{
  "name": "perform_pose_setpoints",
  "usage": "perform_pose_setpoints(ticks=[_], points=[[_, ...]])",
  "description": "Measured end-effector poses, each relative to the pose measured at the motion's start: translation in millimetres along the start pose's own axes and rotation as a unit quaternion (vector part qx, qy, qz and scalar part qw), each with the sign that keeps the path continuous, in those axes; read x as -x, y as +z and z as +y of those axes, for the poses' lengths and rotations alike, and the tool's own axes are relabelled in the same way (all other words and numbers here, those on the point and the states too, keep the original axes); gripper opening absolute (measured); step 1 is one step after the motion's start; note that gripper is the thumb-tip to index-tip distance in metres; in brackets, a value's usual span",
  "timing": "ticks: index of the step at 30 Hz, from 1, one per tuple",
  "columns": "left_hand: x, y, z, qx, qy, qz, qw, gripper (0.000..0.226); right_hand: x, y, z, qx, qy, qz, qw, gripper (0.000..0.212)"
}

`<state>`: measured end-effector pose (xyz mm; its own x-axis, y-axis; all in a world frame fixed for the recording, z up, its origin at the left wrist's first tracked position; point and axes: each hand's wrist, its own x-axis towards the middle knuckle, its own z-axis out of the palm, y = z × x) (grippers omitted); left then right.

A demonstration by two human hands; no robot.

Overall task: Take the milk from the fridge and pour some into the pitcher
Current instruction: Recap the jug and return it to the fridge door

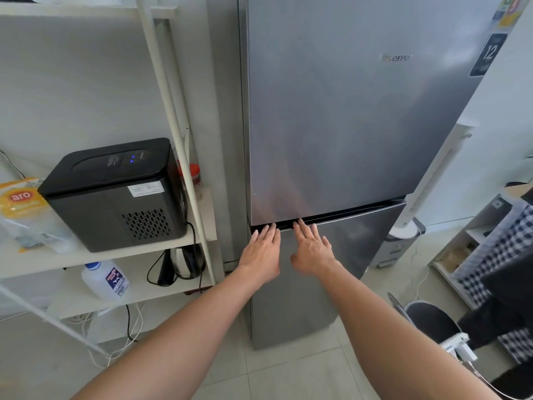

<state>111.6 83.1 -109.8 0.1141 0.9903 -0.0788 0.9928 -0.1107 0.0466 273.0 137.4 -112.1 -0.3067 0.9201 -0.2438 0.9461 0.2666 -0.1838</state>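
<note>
The silver Hisense fridge [346, 125] stands straight ahead with both doors closed, so what it holds is hidden. Both bare arms reach out to the dark handle slot [346, 215] that runs between the upper door [331, 82] and the lower door [363, 243]. The left hand [261, 249] lies palm down with its fingers straight and close together, their tips at the slot near the doors' left edge. The right hand [311, 252] is just beside it, fingers straight and slightly spread, the longest tips reaching the slot; whether any fingertip hooks under the upper door's edge cannot be told. Left of the fridge, a white shelf rack [178, 116] carries a black countertop appliance [115, 194] with a vent grille and a yellow aro bag [20, 197]. On the shelf below are a white blue-capped bottle [105, 280] and an electric kettle [187, 261].
</note>
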Motion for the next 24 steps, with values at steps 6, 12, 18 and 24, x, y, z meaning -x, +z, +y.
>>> perform_pose_setpoints(ticks=[6, 12, 18, 24], points=[[1.1, 5.3, -0.5, 0.055, -0.006, -0.004, 0.998, 0.103, -3.2, -4.5, 1.2, 0.020, -0.014, 0.013, 1.000, 0.098], [3.3, 1.1, 0.3, 0.085, -0.023, -0.024, 0.996, 0.100, 5.6, -8.6, 10.0, -0.063, -0.040, -0.002, 0.997, 0.099], [-0.5, 2.8, -2.2, 0.107, -0.015, -0.027, 0.994, 0.093, 65.6, -87.0, 1.1, -0.214, -0.115, 0.004, 0.970, 0.061], [-3.1, -3.9, 1.3, 0.080, -0.013, -0.035, 0.996, 0.096, 233.3, -248.7, -25.7, -0.482, -0.321, 0.161, 0.799, 0.021]])
